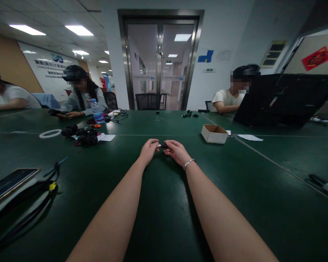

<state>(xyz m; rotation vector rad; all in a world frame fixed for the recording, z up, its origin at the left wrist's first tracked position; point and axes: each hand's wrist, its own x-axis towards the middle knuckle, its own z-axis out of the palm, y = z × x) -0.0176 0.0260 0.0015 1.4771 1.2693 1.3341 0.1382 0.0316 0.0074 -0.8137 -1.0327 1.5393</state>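
Note:
Between my two hands, just above the green table (164,203), is a small black piece with a silver end (163,145); its exact kind is too small to make out. My left hand (149,151) is closed, thumb and fingers pinching the silver end on the left. From the other side my right hand (177,152), with a silver bracelet (189,163) at the wrist, pinches the black end. Fingers cover part of the piece at both ends.
An open box (214,137) stands right of my hands, near a black monitor (284,100). To the left lie black parts (86,137), a white ring (50,134), a bottle (97,112), a phone (9,185) and black cables (47,194). Several people sit around the table.

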